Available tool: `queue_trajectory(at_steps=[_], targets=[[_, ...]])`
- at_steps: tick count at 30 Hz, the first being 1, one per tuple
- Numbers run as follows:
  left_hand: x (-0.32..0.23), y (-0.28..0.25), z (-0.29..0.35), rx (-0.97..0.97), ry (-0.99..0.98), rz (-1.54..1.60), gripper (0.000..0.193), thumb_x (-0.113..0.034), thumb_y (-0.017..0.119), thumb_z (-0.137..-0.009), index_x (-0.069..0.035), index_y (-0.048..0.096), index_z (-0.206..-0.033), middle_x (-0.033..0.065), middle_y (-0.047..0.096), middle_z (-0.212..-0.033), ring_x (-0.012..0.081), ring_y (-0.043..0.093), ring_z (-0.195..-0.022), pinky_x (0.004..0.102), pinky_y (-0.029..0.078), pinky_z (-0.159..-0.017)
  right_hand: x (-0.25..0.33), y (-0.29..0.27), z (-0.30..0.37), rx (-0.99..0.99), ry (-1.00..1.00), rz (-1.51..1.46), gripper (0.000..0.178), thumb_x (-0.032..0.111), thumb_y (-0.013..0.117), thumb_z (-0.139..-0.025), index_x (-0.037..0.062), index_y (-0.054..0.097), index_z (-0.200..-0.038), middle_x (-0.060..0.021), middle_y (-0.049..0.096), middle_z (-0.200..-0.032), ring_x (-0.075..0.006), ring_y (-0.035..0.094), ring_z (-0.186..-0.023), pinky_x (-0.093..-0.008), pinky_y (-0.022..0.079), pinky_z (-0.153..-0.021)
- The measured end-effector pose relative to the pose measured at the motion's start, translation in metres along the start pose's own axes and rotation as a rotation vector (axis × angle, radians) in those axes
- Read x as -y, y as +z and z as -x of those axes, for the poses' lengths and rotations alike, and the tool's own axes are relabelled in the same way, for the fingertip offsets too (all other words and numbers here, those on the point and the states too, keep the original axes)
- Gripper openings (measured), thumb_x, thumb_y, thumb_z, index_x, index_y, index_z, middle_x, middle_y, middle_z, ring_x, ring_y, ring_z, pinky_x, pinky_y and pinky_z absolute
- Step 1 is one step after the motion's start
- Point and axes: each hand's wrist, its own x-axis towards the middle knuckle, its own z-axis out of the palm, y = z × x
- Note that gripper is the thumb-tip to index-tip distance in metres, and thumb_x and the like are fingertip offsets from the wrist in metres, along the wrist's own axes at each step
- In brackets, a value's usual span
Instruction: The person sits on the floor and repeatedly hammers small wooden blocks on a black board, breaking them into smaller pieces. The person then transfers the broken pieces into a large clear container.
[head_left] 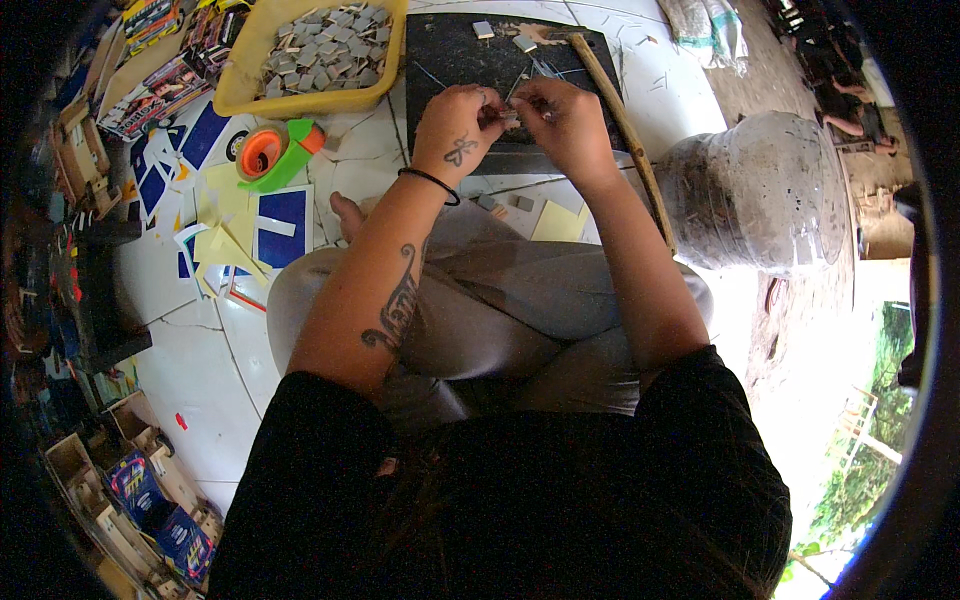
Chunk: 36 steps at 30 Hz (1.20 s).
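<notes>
Both my hands meet over a dark board (455, 45) on the floor, fingertips almost touching. My left hand (455, 128), with a black band at the wrist, is closed in a pinch. My right hand (568, 125) is pinched too, just beside it. Whatever small thing lies between the fingers is too small to make out. Thin, pale strands (545, 70) lie on the board behind the right hand. Two small grey-topped square pieces, one of them a block (484, 30), rest near its far edge. A long wooden stick (622, 125) lies along the board's right side.
A yellow tub (305, 103) full of grey-topped squares stands far left. Nearer are a green tape dispenser (285, 160) and paper scraps (225, 235). A big cloudy plastic bottle (755, 190) lies right. Wooden boxlike pieces (120, 510) line the left side. My crossed legs are below.
</notes>
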Motion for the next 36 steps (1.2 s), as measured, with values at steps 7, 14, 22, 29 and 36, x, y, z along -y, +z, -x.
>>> queue_trajectory(at_steps=[7,14,22,29,36], targets=[[0.0034,0.0023,-0.0009,-0.018,0.026,-0.026,0.023,-0.02,0.074,-0.071,-0.002,0.064,-0.08,0.0129,0.064,-0.074,0.0255,0.062,-0.068,0.0337,0.049,-0.064,0.0,-0.0024,-0.0011,-0.021,0.162,-0.159,0.008,0.008,0.065,-0.074,0.0047,0.065,-0.081,-0.0149,0.066,-0.079,-0.0304,0.065,-0.071,-0.0351,0.052,-0.064],[0.0039,0.0021,-0.0009,-0.001,-0.005,0.006,0.022,-0.02,0.075,-0.071,-0.003,0.065,-0.08,0.0122,0.065,-0.074,0.0241,0.062,-0.068,0.0331,0.05,-0.065,-0.0036,0.0003,-0.0013,-0.035,0.087,-0.117,0.008,0.007,0.065,-0.076,0.0025,0.065,-0.083,-0.0134,0.066,-0.078,-0.0255,0.065,-0.07,-0.0326,0.052,-0.064],[0.0021,0.0013,-0.0006,0.004,-0.018,0.013,0.02,-0.018,0.074,-0.072,-0.002,0.065,-0.079,0.0123,0.064,-0.073,0.0238,0.062,-0.067,0.0327,0.049,-0.063,-0.0009,-0.0023,-0.0008,0.019,0.07,-0.046,0.008,0.005,0.065,-0.08,-0.0004,0.064,-0.086,-0.0117,0.067,-0.077,-0.0154,0.065,-0.068,-0.0285,0.052,-0.064],[0.0055,0.0026,-0.0013,-0.008,0.027,-0.035,0.021,-0.02,0.073,-0.072,-0.002,0.064,-0.078,0.0128,0.064,-0.073,0.0254,0.062,-0.067,0.0332,0.049,-0.064,-0.0011,-0.0013,-0.0011,-0.007,0.066,-0.096,0.008,0.007,0.065,-0.076,0.0028,0.064,-0.083,-0.0137,0.066,-0.079,-0.0272,0.064,-0.072,-0.0342,0.052,-0.067],[0.0068,0.0036,-0.0013,-0.034,0.069,-0.043,0.023,-0.021,0.074,-0.071,-0.003,0.064,-0.08,0.013,0.063,-0.074,0.0265,0.062,-0.068,0.0341,0.049,-0.064,-0.0016,-0.0022,-0.0015,0.015,0.069,-0.115,0.008,0.008,0.064,-0.074,0.0038,0.064,-0.081,-0.0157,0.065,-0.08,-0.0333,0.064,-0.075,-0.0374,0.052,-0.068]])
